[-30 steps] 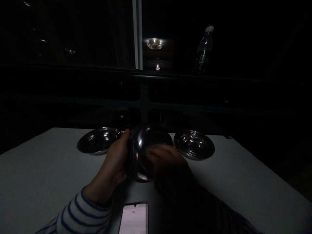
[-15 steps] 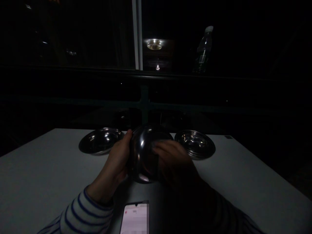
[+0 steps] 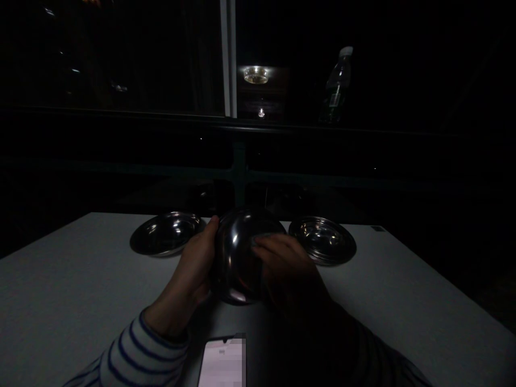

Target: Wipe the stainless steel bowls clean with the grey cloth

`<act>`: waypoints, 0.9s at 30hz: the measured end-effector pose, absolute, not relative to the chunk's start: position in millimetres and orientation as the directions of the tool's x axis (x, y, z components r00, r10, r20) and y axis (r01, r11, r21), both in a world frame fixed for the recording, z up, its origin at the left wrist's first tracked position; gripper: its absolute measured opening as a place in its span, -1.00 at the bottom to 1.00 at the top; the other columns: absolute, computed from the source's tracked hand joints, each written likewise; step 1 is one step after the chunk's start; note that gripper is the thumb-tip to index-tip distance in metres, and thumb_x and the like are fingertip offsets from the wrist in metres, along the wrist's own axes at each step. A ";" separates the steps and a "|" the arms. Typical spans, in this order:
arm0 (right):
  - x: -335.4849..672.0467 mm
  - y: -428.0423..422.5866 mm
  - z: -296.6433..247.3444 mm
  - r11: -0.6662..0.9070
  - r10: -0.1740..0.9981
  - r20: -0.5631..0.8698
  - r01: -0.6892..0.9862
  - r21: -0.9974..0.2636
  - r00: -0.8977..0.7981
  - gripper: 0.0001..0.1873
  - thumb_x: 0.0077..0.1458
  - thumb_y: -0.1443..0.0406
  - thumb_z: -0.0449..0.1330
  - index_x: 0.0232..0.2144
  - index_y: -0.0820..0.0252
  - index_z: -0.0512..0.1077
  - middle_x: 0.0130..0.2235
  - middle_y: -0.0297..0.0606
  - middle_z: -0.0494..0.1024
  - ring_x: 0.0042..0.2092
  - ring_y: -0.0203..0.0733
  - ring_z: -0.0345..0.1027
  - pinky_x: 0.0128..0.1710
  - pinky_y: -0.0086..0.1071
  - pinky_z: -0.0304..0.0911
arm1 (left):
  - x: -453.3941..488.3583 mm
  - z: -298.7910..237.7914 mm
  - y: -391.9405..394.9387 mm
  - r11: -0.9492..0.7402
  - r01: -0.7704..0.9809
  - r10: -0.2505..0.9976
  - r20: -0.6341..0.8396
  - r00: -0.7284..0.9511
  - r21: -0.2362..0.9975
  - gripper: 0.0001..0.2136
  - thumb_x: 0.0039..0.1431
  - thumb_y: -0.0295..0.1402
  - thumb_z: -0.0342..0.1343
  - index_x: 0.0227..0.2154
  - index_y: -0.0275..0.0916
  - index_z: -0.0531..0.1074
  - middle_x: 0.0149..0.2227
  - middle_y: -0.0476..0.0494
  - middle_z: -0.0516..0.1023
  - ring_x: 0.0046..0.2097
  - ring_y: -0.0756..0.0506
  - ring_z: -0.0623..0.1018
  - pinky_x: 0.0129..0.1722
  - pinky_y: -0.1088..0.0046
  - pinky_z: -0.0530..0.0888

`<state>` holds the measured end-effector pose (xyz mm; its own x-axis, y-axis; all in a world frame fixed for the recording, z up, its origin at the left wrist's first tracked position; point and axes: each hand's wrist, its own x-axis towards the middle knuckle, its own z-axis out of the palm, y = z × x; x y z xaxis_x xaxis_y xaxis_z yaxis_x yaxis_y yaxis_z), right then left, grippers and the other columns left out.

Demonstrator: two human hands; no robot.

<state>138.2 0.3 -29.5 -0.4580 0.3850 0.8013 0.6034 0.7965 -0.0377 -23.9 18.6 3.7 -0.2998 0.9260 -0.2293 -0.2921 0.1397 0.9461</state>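
The scene is very dark. My left hand [image 3: 189, 274] grips a shiny steel bowl [image 3: 236, 258] by its left rim and holds it tilted on edge above the grey table [image 3: 72, 290], its outside turned toward me. My right hand [image 3: 286, 269] lies in shadow against the bowl's right side, fingers curled onto the metal. Whether anything lies under those fingers is too dark to tell. My left sleeve is white with blue stripes.
Two shallow steel plates rest on the table's far side, one at the left [image 3: 167, 234] and one at the right [image 3: 322, 239]. A lit phone [image 3: 223, 363] lies at the near edge. A water bottle [image 3: 336, 86] stands on a dark ledge behind.
My right hand has slid slightly up and across the bowl's surface. The bowl has turned a little in my left hand's grip. The plates and phone have stayed put.
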 end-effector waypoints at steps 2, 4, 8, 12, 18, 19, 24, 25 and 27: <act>132.1 -7.0 -31.6 0.839 0.354 0.771 0.544 -0.012 -0.529 -0.70 0.12 0.35 -0.03 -0.11 0.33 0.31 -0.05 -0.17 0.42 -0.02 -0.13 0.20 -0.10 -0.22 0.23 | -25.2 5.5 18.9 0.113 -0.308 0.919 -0.217 -0.329 0.945 -0.77 -0.08 -0.19 0.13 -0.52 -0.30 0.44 -0.62 -0.06 0.48 -0.59 -0.03 0.46 -0.60 0.49 0.38; 128.2 -11.7 -32.1 0.856 0.343 0.750 0.518 -0.001 -0.566 -0.70 0.12 0.36 -0.03 -0.09 0.30 0.30 -0.05 -0.21 0.42 -0.01 -0.16 0.20 -0.11 -0.25 0.22 | -25.6 7.0 18.7 0.090 -0.321 0.905 -0.212 -0.368 0.943 -0.79 -0.06 -0.21 0.13 -0.54 -0.29 0.43 -0.63 -0.04 0.47 -0.61 0.00 0.45 -0.60 0.52 0.37; 131.5 -8.1 -29.6 0.816 0.347 0.788 0.578 0.014 -0.509 -0.71 0.13 0.32 0.00 -0.10 0.32 0.30 -0.06 -0.18 0.42 -0.01 -0.14 0.18 -0.10 -0.22 0.20 | -22.4 5.3 16.8 0.137 -0.298 0.934 -0.223 -0.280 0.945 -0.75 -0.07 -0.18 0.12 -0.57 -0.30 0.42 -0.67 -0.03 0.44 -0.64 0.00 0.42 -0.66 0.53 0.33; 131.3 -5.1 -29.8 0.804 0.327 0.806 0.593 0.036 -0.493 -0.74 0.13 0.34 0.00 -0.14 0.34 0.32 -0.08 -0.18 0.44 -0.03 -0.13 0.20 -0.13 -0.22 0.20 | -21.4 4.7 17.0 0.143 -0.339 0.934 -0.240 -0.263 0.930 -0.76 -0.06 -0.18 0.12 -0.54 -0.30 0.42 -0.65 -0.04 0.45 -0.62 -0.02 0.44 -0.66 0.52 0.34; 122.3 -16.7 -25.3 0.832 0.227 0.781 0.533 0.156 -0.582 -0.75 0.12 0.42 -0.03 -0.16 0.36 0.35 -0.13 -0.24 0.47 -0.06 -0.19 0.22 -0.14 -0.30 0.20 | -34.3 20.8 20.7 0.040 -0.468 0.890 -0.244 -0.384 0.883 -0.82 0.05 -0.27 0.05 -0.49 -0.29 0.40 -0.64 0.00 0.45 -0.63 0.03 0.42 -0.61 0.54 0.39; 123.8 -17.4 -22.8 0.826 0.225 0.780 0.539 0.164 -0.583 -0.75 0.12 0.42 -0.02 -0.16 0.36 0.36 -0.13 -0.24 0.47 -0.06 -0.19 0.22 -0.14 -0.30 0.19 | -36.5 23.7 20.8 0.027 -0.485 0.900 -0.232 -0.368 0.874 -0.82 0.06 -0.27 0.03 -0.49 -0.29 0.41 -0.63 0.00 0.45 -0.62 0.03 0.42 -0.61 0.54 0.39; 137.3 -15.4 -11.2 0.793 0.254 0.755 0.577 0.195 -0.605 -0.74 0.14 0.41 -0.05 -0.19 0.34 0.38 -0.15 -0.25 0.49 -0.12 -0.19 0.25 -0.24 -0.31 0.20 | -40.4 31.8 18.7 0.021 -0.542 0.923 -0.225 -0.313 0.840 -0.80 0.09 -0.26 0.00 -0.47 -0.27 0.42 -0.59 -0.03 0.48 -0.57 0.01 0.46 -0.57 0.54 0.42; 138.2 -15.2 -11.2 0.790 0.256 0.756 0.581 0.195 -0.602 -0.74 0.14 0.40 -0.06 -0.20 0.34 0.39 -0.15 -0.26 0.49 -0.12 -0.19 0.25 -0.25 -0.30 0.19 | -39.5 31.8 18.0 0.018 -0.544 0.920 -0.227 -0.320 0.839 -0.80 0.09 -0.26 0.00 -0.47 -0.26 0.42 -0.61 -0.02 0.47 -0.59 0.02 0.44 -0.58 0.54 0.41; 135.9 -16.1 -14.6 0.789 0.256 0.765 0.585 0.188 -0.591 -0.75 0.15 0.39 -0.06 -0.21 0.33 0.39 -0.15 -0.27 0.49 -0.11 -0.20 0.24 -0.23 -0.30 0.19 | -35.9 29.8 16.8 0.023 -0.532 0.918 -0.229 -0.324 0.847 -0.81 0.09 -0.26 0.01 -0.48 -0.26 0.41 -0.63 0.00 0.45 -0.62 0.03 0.42 -0.61 0.55 0.39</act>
